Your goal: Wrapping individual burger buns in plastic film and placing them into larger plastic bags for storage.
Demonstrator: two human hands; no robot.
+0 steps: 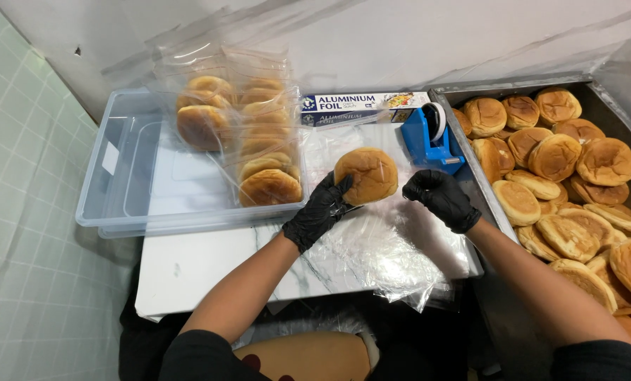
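My left hand (320,209), in a black glove, grips a round golden bun (367,175) by its left edge, just above a pile of clear plastic bags (379,243) on the white worktop (188,275). My right hand (440,198), also gloved in black, is curled closed to the right of the bun, a short gap away from it. Whether it pinches a bag edge I cannot tell. A blue tape dispenser (428,140) stands just behind my right hand.
A clear plastic bin (114,185) at the left holds several bagged buns (248,134). A metal tray (599,106) at the right is heaped with loose buns (562,183). A long box of foil wrap (361,107) lies at the back against the wall.
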